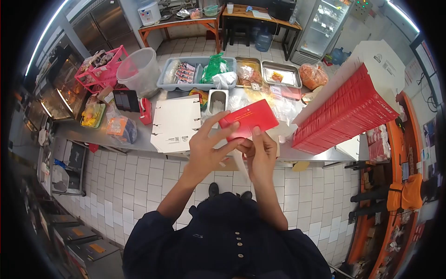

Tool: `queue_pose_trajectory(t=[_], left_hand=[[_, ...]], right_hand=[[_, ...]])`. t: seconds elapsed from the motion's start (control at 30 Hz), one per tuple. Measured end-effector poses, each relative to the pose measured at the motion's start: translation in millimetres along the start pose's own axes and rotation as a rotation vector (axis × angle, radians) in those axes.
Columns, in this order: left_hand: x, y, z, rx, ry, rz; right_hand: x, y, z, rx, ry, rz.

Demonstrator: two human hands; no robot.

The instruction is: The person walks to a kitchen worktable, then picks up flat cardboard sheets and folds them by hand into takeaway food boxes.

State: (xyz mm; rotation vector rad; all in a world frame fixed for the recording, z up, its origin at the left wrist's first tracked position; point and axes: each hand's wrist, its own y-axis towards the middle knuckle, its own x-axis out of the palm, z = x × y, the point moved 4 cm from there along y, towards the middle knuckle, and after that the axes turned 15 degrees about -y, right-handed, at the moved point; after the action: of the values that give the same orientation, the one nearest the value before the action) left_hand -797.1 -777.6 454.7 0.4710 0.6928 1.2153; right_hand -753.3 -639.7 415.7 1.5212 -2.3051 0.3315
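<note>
Above the near edge of the steel counter I hold up a red paper box or card (pixel 253 121) with small printed text, tilted up to the right. My left hand (pixel 206 144) grips its left end, fingers on the front face. My right hand (pixel 261 151) pinches its lower edge between thumb and fingers. A pale strip (pixel 239 162) hangs below, between the hands; what it belongs to is unclear. Just beyond my left hand lies a flat white carton sheet (pixel 174 123). To the right stands a tall stack of red folded cartons (pixel 341 111).
A blue-grey tub (pixel 186 87) with packets, a small steel pan (pixel 217 102), a steel tray (pixel 281 74) and a bag of orange food (pixel 312 76) line the counter. At left are a red stapler-like device (pixel 145 111), a tablet (pixel 125 100) and a clear bucket (pixel 138 72). A person in orange (pixel 405 194) is at right.
</note>
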Motion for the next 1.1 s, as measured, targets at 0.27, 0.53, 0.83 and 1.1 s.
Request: queue_pose_trajectory(t=[0.27, 0.53, 0.83, 1.1], left_hand=[[-4, 15, 9, -0.315, -0.255, -0.418], [64, -66, -106, -0.843, -0.888, -0.435], [127, -173, -125, -0.628, -0.726, -0.364], [142, -164, -210, -0.639, -0.779, -0.206]], right_hand=[[-35, -25, -108, -0.955, -1.216, -0.139], [-142, -27, -23, -0.273, -1.161, -0.335], [-263, -15, 56, 0.034, -0.881, 0.035], [-255, 29, 62, -0.047, -0.79, -0.467]])
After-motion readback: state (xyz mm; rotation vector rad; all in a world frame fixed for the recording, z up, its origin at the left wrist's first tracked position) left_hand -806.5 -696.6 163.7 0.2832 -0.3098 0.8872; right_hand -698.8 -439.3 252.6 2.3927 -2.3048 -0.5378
